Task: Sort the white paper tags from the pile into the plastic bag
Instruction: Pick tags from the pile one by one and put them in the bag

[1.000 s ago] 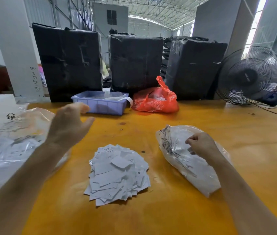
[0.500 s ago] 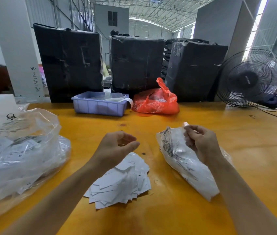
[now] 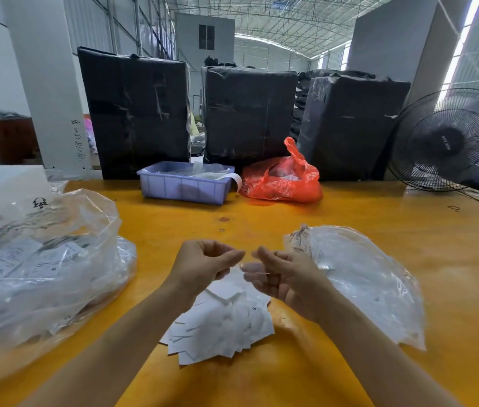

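Note:
A pile of white paper tags (image 3: 226, 327) lies on the orange table (image 3: 261, 224) in front of me. Just above its far edge my left hand (image 3: 203, 265) and my right hand (image 3: 288, 277) meet, fingers curled. Between their fingertips they pinch a small clear plastic bag (image 3: 252, 270), which is thin and hard to make out. A flat heap of clear plastic bags (image 3: 373, 277) lies to the right of my right hand. My forearms hide part of the tag pile.
A large crumpled clear bag (image 3: 41, 259) with printed labels fills the left of the table. At the back stand a lilac bin (image 3: 185, 186), a red plastic bag (image 3: 282, 180), black wrapped bales (image 3: 135, 113) and a fan (image 3: 449, 142).
My left hand came from over the large bag on the left to the middle. My right hand lifted a small clear bag off the right heap and brought it to the left hand.

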A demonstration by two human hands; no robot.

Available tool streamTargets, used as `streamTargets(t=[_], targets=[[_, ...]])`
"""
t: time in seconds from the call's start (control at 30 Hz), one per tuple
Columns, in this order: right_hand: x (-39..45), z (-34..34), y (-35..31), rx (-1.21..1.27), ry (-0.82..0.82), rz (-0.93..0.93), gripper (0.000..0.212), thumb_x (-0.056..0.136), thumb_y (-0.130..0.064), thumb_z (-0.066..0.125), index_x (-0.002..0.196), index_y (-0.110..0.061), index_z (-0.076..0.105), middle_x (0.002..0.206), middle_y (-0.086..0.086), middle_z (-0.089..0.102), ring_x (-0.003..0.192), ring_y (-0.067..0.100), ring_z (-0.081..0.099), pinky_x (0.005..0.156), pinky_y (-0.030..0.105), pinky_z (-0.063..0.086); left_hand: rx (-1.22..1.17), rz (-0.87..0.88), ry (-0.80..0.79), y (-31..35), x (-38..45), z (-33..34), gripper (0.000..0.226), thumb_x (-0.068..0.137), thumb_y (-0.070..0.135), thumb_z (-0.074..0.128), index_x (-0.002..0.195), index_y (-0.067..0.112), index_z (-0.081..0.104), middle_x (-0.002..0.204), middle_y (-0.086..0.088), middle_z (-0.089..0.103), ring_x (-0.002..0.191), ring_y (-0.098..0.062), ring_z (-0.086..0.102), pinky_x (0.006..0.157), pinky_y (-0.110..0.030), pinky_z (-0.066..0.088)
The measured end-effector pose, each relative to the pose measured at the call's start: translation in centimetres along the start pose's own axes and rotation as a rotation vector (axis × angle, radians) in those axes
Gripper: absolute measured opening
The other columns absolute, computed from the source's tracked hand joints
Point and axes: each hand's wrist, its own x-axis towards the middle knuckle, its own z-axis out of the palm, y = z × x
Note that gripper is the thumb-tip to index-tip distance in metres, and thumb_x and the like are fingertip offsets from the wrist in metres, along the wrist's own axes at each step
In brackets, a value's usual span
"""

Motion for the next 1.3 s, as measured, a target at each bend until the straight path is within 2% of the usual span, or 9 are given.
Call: streamTargets(t=[0.2,0.37,0.5,0.63,0.73,0.93,1.1,1.17,1.3], targets=[[-0.1,0.5,0.0,-0.101,0.097,-0.142,0.042,0.058,-0.014,0.077,0.095,-0.001,0.062,0.08,0.014,0.074,0.073,0.02,0.071,0.062,0.022,0.055,-0.01,0.0,-0.004,0.0,0.3,-0.5,0.015,0.079,0.009,0.072,0.088,0.005,0.061,0.069,-0.005,0.073,0.057,-0.013,0.066,0.056,-0.02,0.054],[-0.3,0.9,0.0,-0.413,0.131,-0.289,0.027,0.069,-0.006,0.079,0.09,-0.004,0.062,0.068,0.009,0.072,0.064,0.018,0.069,0.059,0.021,0.052,0.133,-0.066,-0.212,0.6,0.5,-1.2,0.065,0.049,0.029,0.083,0.106,0.015,0.056,0.076,-0.003,0.073,0.067,-0.015,0.07,0.063,-0.023,0.056],[-0.3,1.7,0.1,-0.44,0.098,-0.316,0.027,0.07,-0.004,0.079,0.09,-0.001,0.061,0.061,0.007,0.07,0.055,0.013,0.066,0.054,0.018,0.05,0.23,-0.087,-0.298,0.4,0.5,-1.8,0.048,0.048,0.038,0.08,0.092,0.019,0.071,0.077,-0.004,0.071,0.066,-0.009,0.065,0.061,-0.018,0.053],[0.4,1.9,-0.1,-0.42,0.22,-0.377,0.02,0.083,-0.016,0.07,0.096,-0.003,0.062,0.071,0.007,0.073,0.062,0.014,0.069,0.057,0.02,0.053,0.178,-0.036,-0.131,0.6,0.9,-2.4,0.031,0.046,0.037,0.08,0.069,0.017,0.074,0.066,-0.001,0.07,0.061,-0.006,0.062,0.062,-0.02,0.052],[1.0,1.6,0.6,-0.814,0.341,-0.528,0.014,0.088,-0.018,0.065,0.097,-0.008,0.067,0.085,0.005,0.073,0.073,0.011,0.067,0.068,0.021,0.053,0.06,-0.007,0.052,0.6,1.6,-3.3,0.023,0.059,0.023,0.082,0.071,0.008,0.069,0.064,-0.004,0.07,0.064,-0.013,0.066,0.069,-0.024,0.055],[2.0,3.1,3.7,-1.512,-0.034,-0.499,0.039,0.085,-0.041,0.064,0.108,-0.01,0.068,0.108,0.005,0.068,0.102,0.019,0.056,0.086,0.027,0.042,-0.078,-0.026,0.175,0.4,1.7,-3.7,0.021,0.069,-0.006,0.076,0.077,0.003,0.059,0.052,0.002,0.066,0.051,-0.011,0.066,0.056,-0.019,0.056],[1.8,2.2,2.8,-1.128,0.16,-0.433,0.03,0.091,-0.016,0.057,0.073,0.007,0.064,0.065,0.022,0.058,0.055,0.022,0.044,0.053,0.031,0.029,-0.04,-0.081,0.168,-0.1,1.9,-3.6,0.02,0.068,0.0,0.079,0.082,0.008,0.065,0.07,-0.006,0.069,0.062,-0.013,0.064,0.058,-0.02,0.051],[1.4,1.7,2.1,-0.771,0.272,-0.336,0.024,0.092,-0.013,0.058,0.079,0.004,0.069,0.073,0.023,0.064,0.061,0.017,0.054,0.056,0.031,0.042,-0.086,-0.105,0.141,-0.4,1.8,-3.4,0.011,0.071,0.005,0.077,0.078,0.007,0.069,0.064,-0.003,0.07,0.059,-0.012,0.064,0.056,-0.02,0.053],[1.0,1.1,0.8,-0.094,0.185,-0.046,0.013,0.094,-0.004,0.051,0.098,-0.001,0.063,0.091,0.018,0.071,0.073,0.023,0.07,0.059,0.025,0.055,-0.148,-0.125,0.109,-0.3,1.6,-2.9,0.013,0.083,0.016,0.069,0.079,0.004,0.07,0.068,-0.006,0.073,0.054,-0.011,0.066,0.051,-0.02,0.054]])
